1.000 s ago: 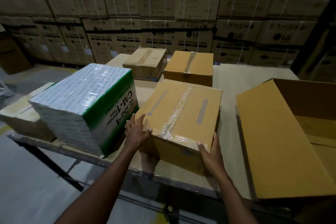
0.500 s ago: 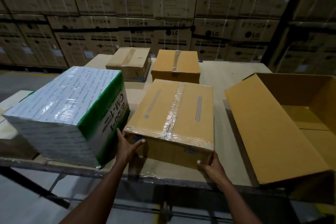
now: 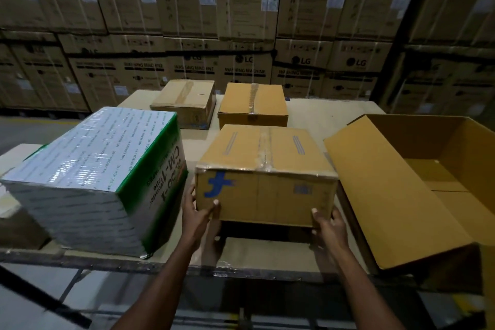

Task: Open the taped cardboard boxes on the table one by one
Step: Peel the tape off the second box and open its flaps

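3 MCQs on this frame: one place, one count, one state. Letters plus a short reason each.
1. The plastic-wrapped green-and-white box sits where, relative to the held box? A left B right C on top
2. Closed brown boxes at the table's far edge? A one B two C four
3. The large box at right is: A taped shut B open C crushed flat

Key: 1 A, it lies beside the left hand. 2 B, a duller box and a yellower box. 3 B, its flap hangs out and the inside shows. The right hand grips the held box's other bottom corner.
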